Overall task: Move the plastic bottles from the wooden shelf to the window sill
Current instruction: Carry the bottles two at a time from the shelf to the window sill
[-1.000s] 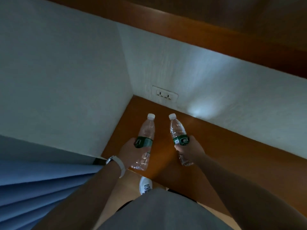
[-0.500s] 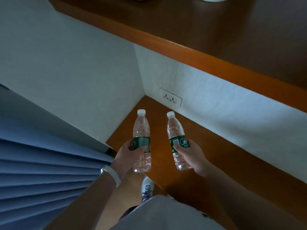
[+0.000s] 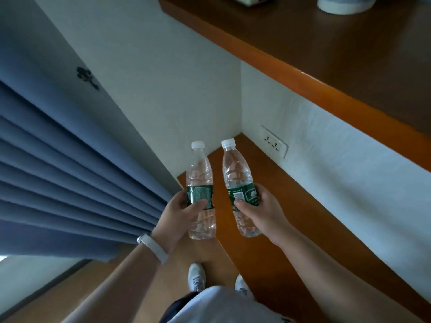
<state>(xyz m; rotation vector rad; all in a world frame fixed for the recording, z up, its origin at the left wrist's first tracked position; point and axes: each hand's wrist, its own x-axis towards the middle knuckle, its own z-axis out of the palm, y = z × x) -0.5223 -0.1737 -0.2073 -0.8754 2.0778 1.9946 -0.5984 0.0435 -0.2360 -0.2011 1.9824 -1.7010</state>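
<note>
Left hand (image 3: pixel 179 215) grips one plastic bottle (image 3: pixel 200 190), right hand (image 3: pixel 261 210) another (image 3: pixel 240 187); carry upright, clear of curtain (image 3: pixel 70 171).

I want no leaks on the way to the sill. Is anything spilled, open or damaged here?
Nothing stands out. The left bottle and the right bottle both keep their white caps on, each held at its green label by the left hand and the right hand.
</note>
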